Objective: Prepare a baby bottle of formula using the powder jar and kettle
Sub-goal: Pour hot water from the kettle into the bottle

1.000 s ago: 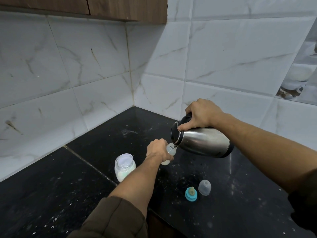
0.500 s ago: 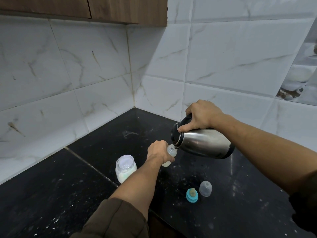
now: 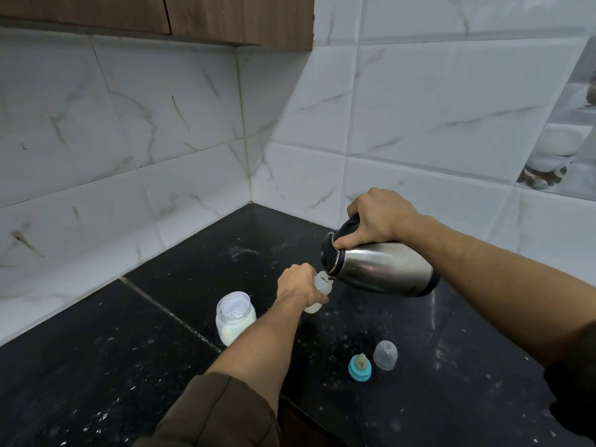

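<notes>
Sleeves of dark olive cloth cover both arms at the near edge of the black speckled stone bench (image 3: 96,366). Closest, toward the front edge, stands a teal plastic screw ring with a pale teat (image 3: 359,368). Just beside it on the right is a clear domed plastic cap (image 3: 385,355), mouth down. Further in, left of the left forearm, an open glass jar (image 3: 235,317) stands upright, partly filled with white powder. Beyond it the left hand (image 3: 300,285) grips a small translucent plastic baby bottle (image 3: 320,283), fingers wrapped round its body and its open neck tilted toward the kettle; how full it is cannot be told. The right hand (image 3: 377,221) is curled round the black handle of a brushed steel kettle (image 3: 383,269), tipped almost level above the bench, its black spout at the bottle's mouth. Pale specks dot the bench, and a seam crosses it behind the jar. At the far corner, white marble-veined wall tiles (image 3: 419,108) meet below a brown wooden cabinet (image 3: 225,17)
</notes>
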Demonstrator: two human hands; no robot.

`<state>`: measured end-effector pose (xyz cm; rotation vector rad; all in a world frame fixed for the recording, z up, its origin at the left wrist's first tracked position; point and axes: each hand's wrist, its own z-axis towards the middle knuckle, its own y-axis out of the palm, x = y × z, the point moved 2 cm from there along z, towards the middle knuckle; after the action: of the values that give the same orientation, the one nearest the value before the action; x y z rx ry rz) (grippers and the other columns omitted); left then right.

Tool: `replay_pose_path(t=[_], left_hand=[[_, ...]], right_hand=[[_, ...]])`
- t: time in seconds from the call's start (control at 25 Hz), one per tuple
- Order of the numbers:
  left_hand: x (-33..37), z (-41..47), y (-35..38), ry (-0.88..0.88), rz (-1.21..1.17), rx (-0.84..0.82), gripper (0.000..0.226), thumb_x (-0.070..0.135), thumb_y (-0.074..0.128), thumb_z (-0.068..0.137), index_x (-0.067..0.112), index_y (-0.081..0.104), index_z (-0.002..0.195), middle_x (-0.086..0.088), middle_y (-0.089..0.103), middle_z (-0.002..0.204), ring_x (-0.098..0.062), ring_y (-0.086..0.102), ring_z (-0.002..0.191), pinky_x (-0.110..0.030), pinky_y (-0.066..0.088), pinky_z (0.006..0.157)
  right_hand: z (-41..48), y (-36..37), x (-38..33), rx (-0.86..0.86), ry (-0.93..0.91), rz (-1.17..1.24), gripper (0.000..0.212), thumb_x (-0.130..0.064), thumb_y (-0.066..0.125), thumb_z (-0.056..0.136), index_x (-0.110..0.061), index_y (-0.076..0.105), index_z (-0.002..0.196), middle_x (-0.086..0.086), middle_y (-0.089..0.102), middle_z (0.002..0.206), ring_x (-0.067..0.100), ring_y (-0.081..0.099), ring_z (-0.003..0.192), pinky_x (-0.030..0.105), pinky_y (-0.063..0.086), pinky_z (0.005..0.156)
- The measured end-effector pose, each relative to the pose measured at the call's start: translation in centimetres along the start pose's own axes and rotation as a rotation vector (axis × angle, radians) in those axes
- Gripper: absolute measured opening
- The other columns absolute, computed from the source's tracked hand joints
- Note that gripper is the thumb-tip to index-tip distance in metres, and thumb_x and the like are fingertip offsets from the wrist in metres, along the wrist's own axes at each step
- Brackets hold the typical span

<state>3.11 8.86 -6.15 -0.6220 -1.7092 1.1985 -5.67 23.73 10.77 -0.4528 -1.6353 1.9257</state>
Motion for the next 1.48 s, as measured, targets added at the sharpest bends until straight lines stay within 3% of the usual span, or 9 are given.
replay_pose_path(t=[0.48,1.04,1.48], left_hand=[[-0.03,0.39,0.19,-0.005,0.008,0.005,0.048,0.047,0.091,0.068,0.025,0.072,0.106,0.004,0.066,0.088,-0.016,0.061,0.083,-0.034,0.047,0.071],[0.14,0.66,0.4,-0.005,0.006,-0.002,0.048,0.046,0.091,0.071,0.024,0.07,0.109,0.0,0.073,0.102,-0.018,0.066,0.091,-0.035,0.053,0.078],[0.37,0.49,0.34,-0.005,0.01,-0.002,0.047,0.046,0.09,0.071,0.024,0.069,0.107,0.0,0.072,0.1,-0.017,0.063,0.087,-0.033,0.05,0.074]], right_hand=[[0.26,0.17,0.14,0.0,-0.005,-0.008,0.069,-0.083,0.072,0.061,-0.017,0.051,0.057,0.0,0.05,0.053,0.019,0.049,0.056,0.03,0.035,0.052],[0.56,0.22,0.29,-0.013,-0.026,-0.019,0.073,-0.09,0.057,0.052,-0.017,0.057,0.063,0.001,0.056,0.057,0.021,0.056,0.061,0.029,0.034,0.052],[0.6,0.37,0.34,-0.004,-0.019,-0.038,0.071,-0.085,0.067,0.06,-0.016,0.054,0.06,0.001,0.054,0.055,0.022,0.053,0.058,0.03,0.039,0.053]])
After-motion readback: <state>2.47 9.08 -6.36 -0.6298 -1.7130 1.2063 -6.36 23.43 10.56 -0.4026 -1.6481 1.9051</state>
